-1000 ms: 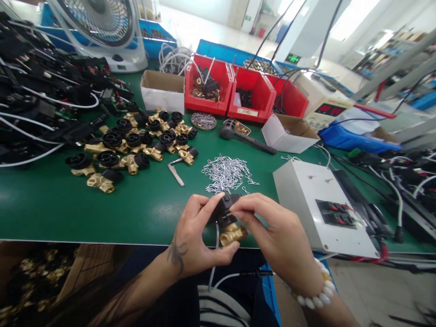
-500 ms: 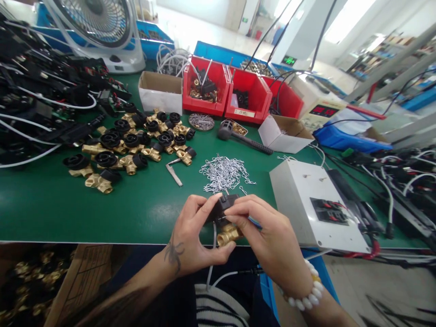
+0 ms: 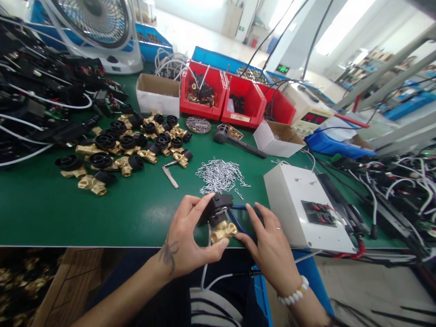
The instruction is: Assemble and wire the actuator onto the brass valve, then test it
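Note:
A brass valve (image 3: 223, 231) with a black plastic housing (image 3: 221, 202) on top is held just above the table's front edge. My left hand (image 3: 190, 231) is closed around its left side, thumb under the brass and fingers at the housing. A metal spring clip (image 3: 220, 211) lies across the black neck of the part. To the right, my right hand (image 3: 269, 236) is open with thumb and fingers apart. Its thumb tip is close to the brass end and its fingers are by a blue wire (image 3: 239, 207); contact is unclear. Behind lies a pile of spring clips (image 3: 220, 175).
Brass valves with black caps (image 3: 127, 143) are grouped at left on the green table (image 3: 136, 218). A bent metal tool (image 3: 170, 176) and a black mallet (image 3: 238, 141) lie behind my hands. A grey switch box (image 3: 289, 190) stands right; red bins (image 3: 243, 97) stand at the back.
My right hand has drawn away from the housing to the right, and its fingers have spread. The clip on the neck is now uncovered. My left hand keeps its hold.

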The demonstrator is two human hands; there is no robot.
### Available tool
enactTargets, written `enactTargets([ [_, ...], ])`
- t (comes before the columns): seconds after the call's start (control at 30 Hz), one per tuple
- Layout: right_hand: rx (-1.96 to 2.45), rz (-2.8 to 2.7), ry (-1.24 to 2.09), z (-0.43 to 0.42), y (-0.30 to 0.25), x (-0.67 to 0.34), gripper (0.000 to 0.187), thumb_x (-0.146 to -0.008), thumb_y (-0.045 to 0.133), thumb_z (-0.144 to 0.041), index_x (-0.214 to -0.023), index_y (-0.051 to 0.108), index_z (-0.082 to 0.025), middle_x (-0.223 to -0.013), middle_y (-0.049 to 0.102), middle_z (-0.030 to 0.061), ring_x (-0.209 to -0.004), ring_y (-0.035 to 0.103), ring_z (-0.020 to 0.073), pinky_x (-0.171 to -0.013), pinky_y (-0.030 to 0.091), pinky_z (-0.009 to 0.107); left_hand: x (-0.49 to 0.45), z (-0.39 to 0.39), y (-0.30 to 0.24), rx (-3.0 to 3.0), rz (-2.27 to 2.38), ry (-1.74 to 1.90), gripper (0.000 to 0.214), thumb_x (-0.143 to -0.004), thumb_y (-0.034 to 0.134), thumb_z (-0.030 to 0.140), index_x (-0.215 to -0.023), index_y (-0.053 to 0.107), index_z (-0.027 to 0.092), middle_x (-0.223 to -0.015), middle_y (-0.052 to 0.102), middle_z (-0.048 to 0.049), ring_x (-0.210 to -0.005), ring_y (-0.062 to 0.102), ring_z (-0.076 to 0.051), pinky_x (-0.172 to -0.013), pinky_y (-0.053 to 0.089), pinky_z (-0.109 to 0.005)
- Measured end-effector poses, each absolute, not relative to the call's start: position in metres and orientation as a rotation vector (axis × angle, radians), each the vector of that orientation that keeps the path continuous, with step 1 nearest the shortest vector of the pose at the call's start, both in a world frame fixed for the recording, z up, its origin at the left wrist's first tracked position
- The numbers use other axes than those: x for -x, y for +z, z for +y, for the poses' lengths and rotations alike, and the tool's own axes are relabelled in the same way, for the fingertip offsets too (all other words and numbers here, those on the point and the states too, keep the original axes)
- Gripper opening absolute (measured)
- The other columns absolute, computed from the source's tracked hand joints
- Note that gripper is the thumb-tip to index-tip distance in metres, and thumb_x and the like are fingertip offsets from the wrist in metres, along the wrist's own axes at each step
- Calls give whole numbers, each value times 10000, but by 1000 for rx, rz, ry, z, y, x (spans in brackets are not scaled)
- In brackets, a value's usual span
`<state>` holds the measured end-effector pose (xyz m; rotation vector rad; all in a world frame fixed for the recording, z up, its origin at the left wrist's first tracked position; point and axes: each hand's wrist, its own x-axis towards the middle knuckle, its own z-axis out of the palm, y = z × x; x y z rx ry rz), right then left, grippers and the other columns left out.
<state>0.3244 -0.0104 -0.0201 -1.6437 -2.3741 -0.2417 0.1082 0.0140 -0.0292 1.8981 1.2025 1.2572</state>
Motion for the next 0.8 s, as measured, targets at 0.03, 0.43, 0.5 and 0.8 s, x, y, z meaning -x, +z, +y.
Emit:
enactTargets([
  [0.03, 1649, -2406, -283, -10, -20, -325, 611, -977, 394, -500, -1347, 524, -32, -1239, 547, 262, -1132, 519, 387, -897, 522, 552, -108, 14, -29, -1901, 1202, 1262, 712, -729, 666, 307, -1389, 439, 162, -1091, 484, -57, -966, 521, -181, -890, 505, -312],
  [0.43, 1360, -1226, 1249, -1, 57, -341, 514, -788, 544, -721, -956, 660, -250, -821, 587, 60, -598, 504, 169, -520, 475, 312, -107, 14, -30, -1890, 1182, 1237, 710, -727, 669, 300, -1392, 443, 189, -1104, 471, -57, -976, 524, -189, -895, 509, -331],
  [0.5, 1242, -1168, 1186, -3, 74, -341, 464, -720, 683, -666, -969, 677, -275, -797, 531, 35, -548, 438, 136, -500, 450, 294, -107, 14, -30, -1899, 1182, 1228, 712, -731, 669, 300, -1395, 437, 191, -1111, 470, -59, -991, 522, -194, -905, 505, -339],
  [0.8, 1593, -2214, 665, -6, 57, -326, 310, -753, 590, -163, -1061, 599, -203, -785, 606, 9, -607, 561, 144, -566, 485, 265, -106, 15, -30, -1872, 1180, 1218, 711, -723, 664, 294, -1392, 440, 200, -1087, 469, -51, -944, 523, -186, -890, 516, -340],
])
